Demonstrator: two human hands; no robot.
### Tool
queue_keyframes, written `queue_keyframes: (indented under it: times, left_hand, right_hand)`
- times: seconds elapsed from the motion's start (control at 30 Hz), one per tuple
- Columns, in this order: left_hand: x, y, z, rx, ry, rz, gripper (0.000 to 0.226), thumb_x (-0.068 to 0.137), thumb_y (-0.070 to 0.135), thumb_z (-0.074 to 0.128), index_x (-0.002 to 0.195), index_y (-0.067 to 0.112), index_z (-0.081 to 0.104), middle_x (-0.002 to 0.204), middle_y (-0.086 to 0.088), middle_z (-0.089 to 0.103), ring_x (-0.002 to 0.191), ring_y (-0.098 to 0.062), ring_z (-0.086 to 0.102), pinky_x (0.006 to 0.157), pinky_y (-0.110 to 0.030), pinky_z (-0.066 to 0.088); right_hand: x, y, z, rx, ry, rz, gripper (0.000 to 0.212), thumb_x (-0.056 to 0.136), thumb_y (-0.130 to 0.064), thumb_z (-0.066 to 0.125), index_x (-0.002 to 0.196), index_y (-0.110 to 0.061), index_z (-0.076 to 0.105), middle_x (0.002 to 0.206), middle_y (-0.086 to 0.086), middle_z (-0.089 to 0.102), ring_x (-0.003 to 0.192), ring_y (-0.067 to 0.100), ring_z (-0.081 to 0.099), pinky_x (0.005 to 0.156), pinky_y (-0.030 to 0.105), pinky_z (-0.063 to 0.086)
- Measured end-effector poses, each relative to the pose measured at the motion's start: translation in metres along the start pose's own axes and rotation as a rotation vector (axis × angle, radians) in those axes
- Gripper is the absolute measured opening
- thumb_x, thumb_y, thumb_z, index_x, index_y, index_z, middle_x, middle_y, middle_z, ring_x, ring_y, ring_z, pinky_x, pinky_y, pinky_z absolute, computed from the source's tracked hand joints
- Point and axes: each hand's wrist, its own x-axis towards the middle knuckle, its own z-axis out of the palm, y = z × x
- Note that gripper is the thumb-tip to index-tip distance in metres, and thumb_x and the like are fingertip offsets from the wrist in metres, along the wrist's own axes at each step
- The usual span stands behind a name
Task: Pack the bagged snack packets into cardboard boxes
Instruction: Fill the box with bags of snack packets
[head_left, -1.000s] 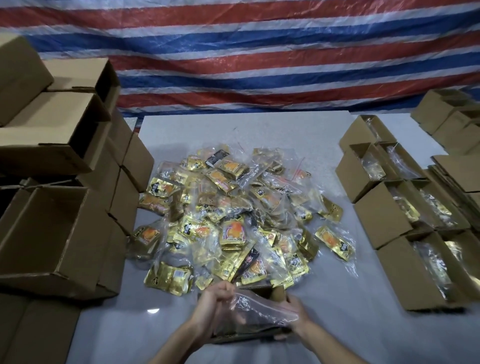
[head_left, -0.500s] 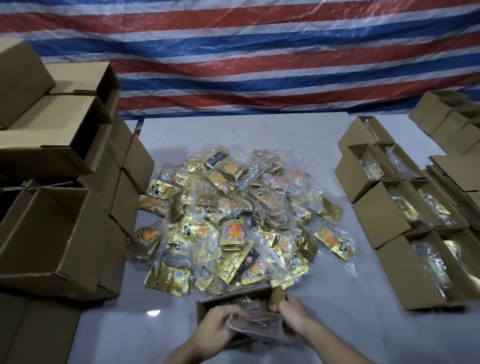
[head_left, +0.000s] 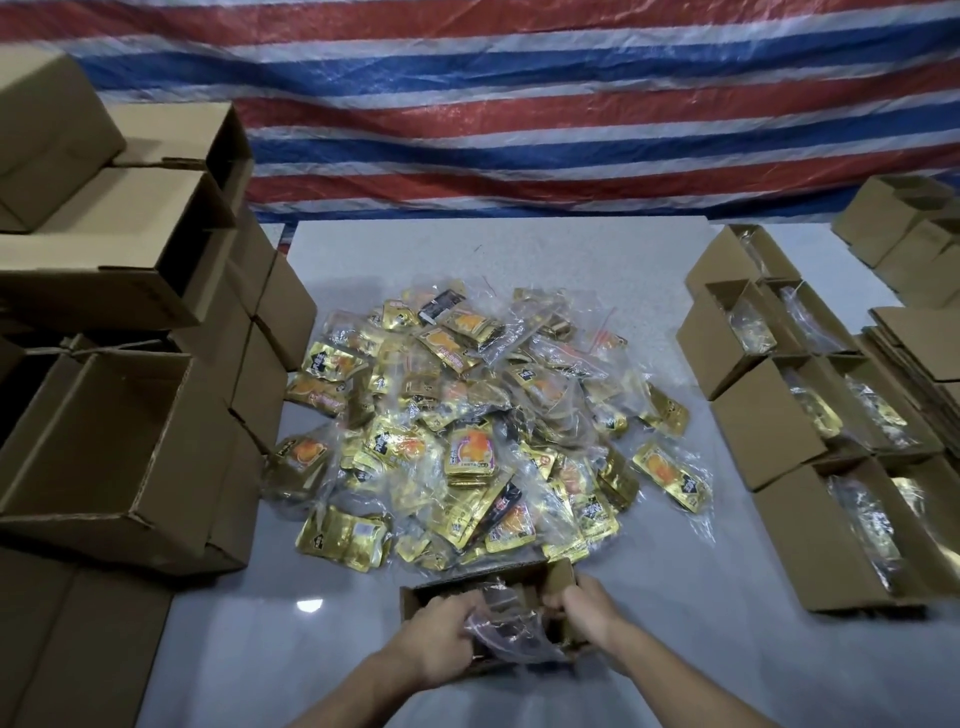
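Tabletop box (head_left: 414, 603): left hand (head_left: 441, 636) grips bag (head_left: 511, 626), right hand (head_left: 589, 610) curled inside.

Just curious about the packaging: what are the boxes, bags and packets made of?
Boxes: brown corrugated cardboard, matte; layered cut edges show. Bags: thin clear plastic, glossy and crinkled, contents visible through them. Packets: probably metallised foil or film; shiny gold, catching light.

Stacked boxes (head_left: 130, 441) wall off the left, filled boxes (head_left: 779, 436) the right — the packet heap (head_left: 483, 441) fills the middle. Bare table (head_left: 685, 613) runs beside the heap and behind it.
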Motion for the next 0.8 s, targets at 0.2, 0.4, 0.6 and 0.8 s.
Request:
queue_keyframes:
  times: [0.2,0.4,0.6,0.8]
  left_hand:
    - [-0.004,0.010,0.026,-0.047,-0.012,-0.039,0.047,0.069,0.062,0.060,0.111,0.042,0.063,0.102,0.021,0.068,0.095,-0.003,0.062,0.076,-0.016,0.047]
    - [-0.005,0.006,0.015,-0.219,0.088,0.038,0.020,0.096,0.005,0.052,0.088,0.005,0.070,0.091,-0.004,0.072,0.087,-0.018,0.065,0.086,-0.032,0.052]
    - [-0.023,-0.003,-0.003,-0.425,0.124,0.099,0.014,0.098,-0.001,0.052,0.091,-0.007,0.063,0.085,-0.009,0.064,0.077,-0.013,0.057,0.070,-0.026,0.045]
    - [-0.014,0.003,0.000,-0.179,0.046,-0.006,0.009,0.098,0.006,0.053,0.098,0.011,0.061,0.101,-0.002,0.064,0.092,-0.012,0.059,0.084,-0.028,0.049]
  right_hand:
    - [-0.005,0.002,0.000,-0.096,-0.009,-0.004,0.028,0.099,-0.011,0.045,0.122,-0.015,0.059,0.118,0.005,0.066,0.112,0.023,0.057,0.097,0.031,0.042]
    - [-0.004,-0.004,-0.006,-0.112,-0.016,0.021,0.027,0.098,-0.017,0.059,0.123,-0.007,0.056,0.125,0.014,0.063,0.114,0.030,0.059,0.099,0.041,0.049]
    - [-0.019,-0.015,-0.010,0.028,-0.040,0.126,0.020,0.100,-0.007,0.048,0.119,-0.004,0.050,0.126,0.021,0.050,0.105,0.046,0.060,0.059,0.045,0.061]
    - [-0.023,-0.015,-0.008,0.069,-0.055,0.151,0.029,0.098,-0.004,0.049,0.128,-0.003,0.048,0.136,0.021,0.049,0.106,0.048,0.061,0.058,0.046,0.061]
